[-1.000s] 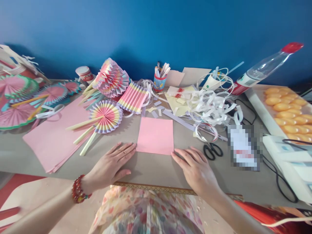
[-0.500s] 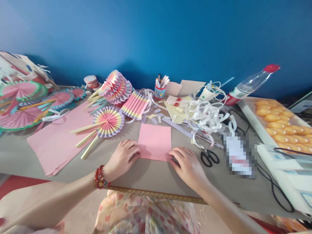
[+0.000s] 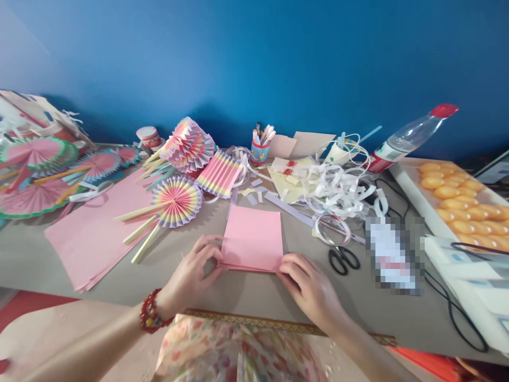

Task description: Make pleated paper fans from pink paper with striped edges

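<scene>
Here, our left hand and right hand were apart, fingertips at opposite edges of the pink paper, just below the frame's centre; we couldn't tell whether either gripped it. Scissors lay right of centre.

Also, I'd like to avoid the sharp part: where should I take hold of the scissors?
Best by the black handle loops, probably with the right hand coming from the near side: they face that way, while the far end points away, towards the ring.
</scene>
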The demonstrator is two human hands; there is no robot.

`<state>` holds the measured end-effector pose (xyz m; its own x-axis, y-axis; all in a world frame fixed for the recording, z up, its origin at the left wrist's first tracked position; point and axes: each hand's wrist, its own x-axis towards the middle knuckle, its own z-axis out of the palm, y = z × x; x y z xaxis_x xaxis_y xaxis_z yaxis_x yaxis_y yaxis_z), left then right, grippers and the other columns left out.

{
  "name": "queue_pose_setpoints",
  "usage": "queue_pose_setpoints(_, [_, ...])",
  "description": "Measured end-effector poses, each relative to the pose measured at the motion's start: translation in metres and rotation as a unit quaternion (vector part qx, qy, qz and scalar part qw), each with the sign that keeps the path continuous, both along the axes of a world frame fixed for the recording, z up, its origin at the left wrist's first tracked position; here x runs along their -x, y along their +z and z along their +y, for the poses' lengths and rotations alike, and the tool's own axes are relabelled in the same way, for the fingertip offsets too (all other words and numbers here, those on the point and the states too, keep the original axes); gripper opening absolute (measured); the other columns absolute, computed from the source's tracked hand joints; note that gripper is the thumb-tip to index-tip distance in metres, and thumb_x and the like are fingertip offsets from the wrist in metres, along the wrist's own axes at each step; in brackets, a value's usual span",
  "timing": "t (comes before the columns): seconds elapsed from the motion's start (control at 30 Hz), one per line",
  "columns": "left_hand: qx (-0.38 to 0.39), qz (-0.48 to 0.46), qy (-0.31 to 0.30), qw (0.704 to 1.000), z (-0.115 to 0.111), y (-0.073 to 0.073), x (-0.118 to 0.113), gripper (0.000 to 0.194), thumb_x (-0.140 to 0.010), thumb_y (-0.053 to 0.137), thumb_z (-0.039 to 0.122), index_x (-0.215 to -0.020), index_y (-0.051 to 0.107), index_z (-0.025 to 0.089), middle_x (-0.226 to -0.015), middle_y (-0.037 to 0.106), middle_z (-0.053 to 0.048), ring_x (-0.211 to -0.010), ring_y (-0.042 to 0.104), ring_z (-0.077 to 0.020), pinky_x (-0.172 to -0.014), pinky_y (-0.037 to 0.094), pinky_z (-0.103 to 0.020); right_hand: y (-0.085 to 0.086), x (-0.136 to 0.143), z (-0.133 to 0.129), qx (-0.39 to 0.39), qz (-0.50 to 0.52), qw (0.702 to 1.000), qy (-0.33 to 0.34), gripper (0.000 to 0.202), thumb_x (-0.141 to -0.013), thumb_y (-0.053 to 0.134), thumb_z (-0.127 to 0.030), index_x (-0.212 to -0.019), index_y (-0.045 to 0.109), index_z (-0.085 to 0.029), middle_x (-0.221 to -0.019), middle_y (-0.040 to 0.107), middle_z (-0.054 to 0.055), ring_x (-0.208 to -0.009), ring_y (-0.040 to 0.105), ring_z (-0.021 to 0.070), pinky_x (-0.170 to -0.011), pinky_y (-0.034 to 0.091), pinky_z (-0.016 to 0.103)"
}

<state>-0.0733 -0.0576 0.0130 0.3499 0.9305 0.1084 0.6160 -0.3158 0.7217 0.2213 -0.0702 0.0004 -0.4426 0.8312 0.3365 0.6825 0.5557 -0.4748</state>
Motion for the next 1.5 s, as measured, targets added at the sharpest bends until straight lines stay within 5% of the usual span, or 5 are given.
queue_pose_setpoints(0.23, [0.129, -0.247, 0.031, 0.96, 0.002, -0.004, -0.01, 0.057, -0.092, 0.056, 0.035, -0.142, 0.03, 0.025, -0.146, 0.039, -0.017, -0.101, 0.064, -0.019, -0.087, 0.056, -0.039, 0.001, 0.002, -0.003, 0.018, 0.027, 0.999, -0.02, 0.013, -0.094, 0.05, -0.015, -0.088, 0.059, -0.023, -0.096, 0.063, 0.006, -0.087, 0.063, 0.0191, -0.075, 0.051, 0.031])
queue_pose_setpoints(0.4, [0.203, -0.296, 0.004, 0.933, 0.004, 0.002, -0.013, 0.083, -0.094, 0.053, 0.04, -0.153, -0.003, 0.023, -0.122, 0.063, -0.016, -0.103, 0.066, -0.0234, -0.089, 0.056, -0.044, -0.008, -0.002, -0.001, -0.002, 0.01, 0.996, -0.084, 0.031, -0.089, 0.061, -0.028, -0.118, 0.055, -0.022, -0.116, 0.063, 0.012, -0.108, 0.061, 0.0279, -0.089, 0.053, 0.043])
queue_pose_setpoints(0.6, [0.18, -0.286, 0.012, 0.941, -0.001, 0.0, -0.008, 0.061, -0.091, 0.058, 0.036, -0.145, 0.033, 0.021, -0.105, 0.072, -0.01, -0.097, 0.068, -0.0214, -0.085, 0.058, -0.035, -0.012, -0.004, 0.004, 0.115, 0.134, 0.982, -0.064, 0.081, -0.086, 0.063, -0.03, -0.152, 0.017, -0.026, -0.121, 0.065, 0.011, -0.095, 0.067, 0.0231, -0.082, 0.058, 0.04])
queue_pose_setpoints(1.0, [-0.164, 0.0, -0.117, 0.979, 0.017, -0.005, 0.015, 0.017, -0.094, 0.047, 0.017, -0.101, 0.063, 0.019, -0.093, 0.07, -0.01, -0.084, 0.065, -0.0184, -0.076, 0.054, -0.029, 0.009, -0.001, 0.011, 0.151, 0.203, 0.967, -0.019, 0.005, -0.087, 0.061, -0.022, -0.091, 0.056, -0.023, -0.095, 0.066, 0.003, -0.09, 0.063, 0.02, -0.082, 0.052, 0.031])
queue_pose_setpoints(1.5, [-0.238, 0.169, -0.264, 0.919, 0.022, -0.006, 0.026, 0.025, -0.096, 0.041, 0.013, -0.112, 0.06, 0.016, -0.104, 0.07, -0.01, -0.096, 0.058, -0.0216, -0.088, 0.046, -0.039, 0.005, -0.017, 0.009, -0.048, -0.099, 0.991, 0.072, 0.025, -0.099, 0.043, -0.019, -0.093, 0.067, -0.02, -0.09, 0.067, 0.005, -0.083, 0.056, 0.0193, -0.075, 0.044, 0.031])
